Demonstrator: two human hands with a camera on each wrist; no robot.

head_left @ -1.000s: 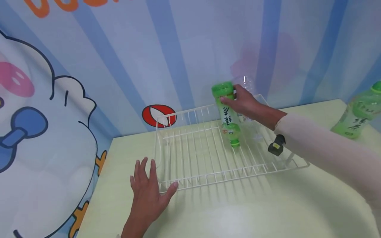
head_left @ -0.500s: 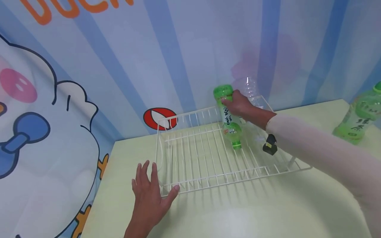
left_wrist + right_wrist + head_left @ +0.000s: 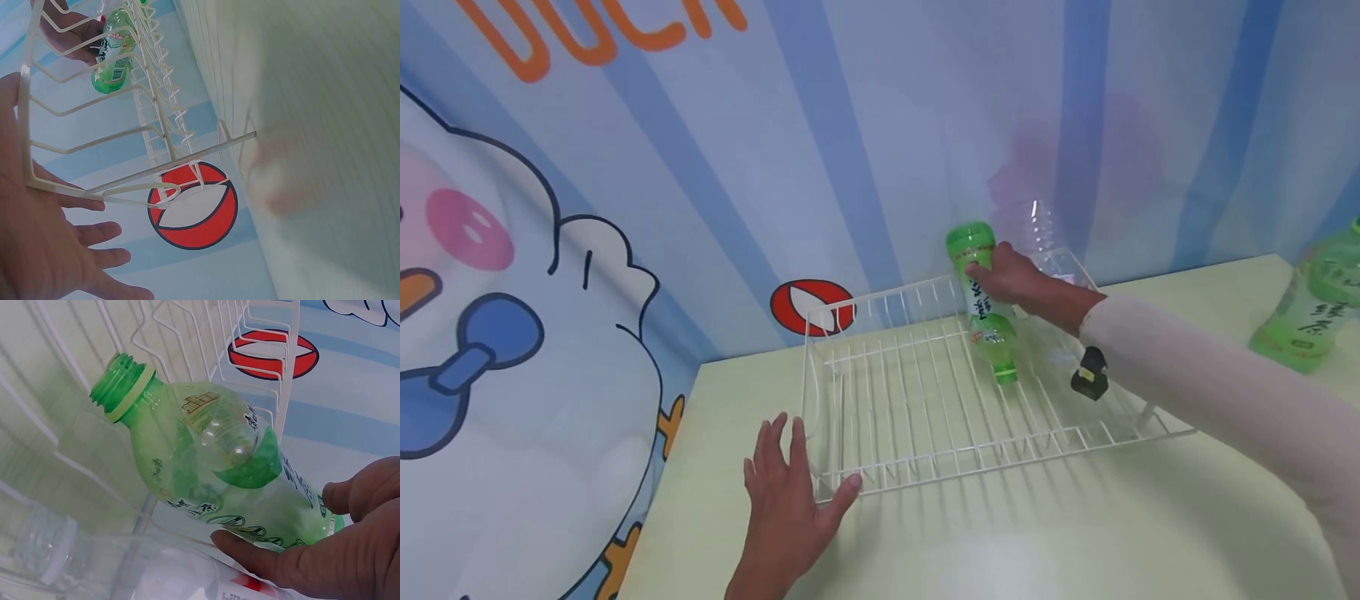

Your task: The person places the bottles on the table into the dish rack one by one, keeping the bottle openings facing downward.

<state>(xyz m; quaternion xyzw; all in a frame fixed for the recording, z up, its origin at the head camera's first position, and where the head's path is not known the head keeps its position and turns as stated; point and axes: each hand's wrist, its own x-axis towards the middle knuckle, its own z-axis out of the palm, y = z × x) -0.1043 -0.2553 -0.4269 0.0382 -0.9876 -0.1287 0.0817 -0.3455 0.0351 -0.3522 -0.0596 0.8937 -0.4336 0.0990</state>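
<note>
My right hand (image 3: pixel 1013 277) grips an uncapped green plastic bottle (image 3: pixel 995 335) near its base. The bottle is upside down and tilted, its neck low among the wires of a white dish rack (image 3: pixel 956 451). In the right wrist view its bare screw thread (image 3: pixel 119 381) shows close to the wires. Beside it a clear plastic bottle (image 3: pixel 169 569) lies nearer the camera; its upper end stands behind my right hand in the head view. My left hand (image 3: pixel 790 504) is at the rack's front left corner, fingers spread and thumb against the front rail.
Another green bottle (image 3: pixel 1307 317) stands upright at the right of the pale table (image 3: pixel 970 550). Behind the rack rises a printed wall (image 3: pixel 925 108) with a cartoon duck. A small black device (image 3: pixel 1090 375) sits at my right wrist.
The head view has shifted slightly, so everything appears a little lower and further right. My right hand still holds the bottle in the rack; the left hand keeps its place at the corner.
</note>
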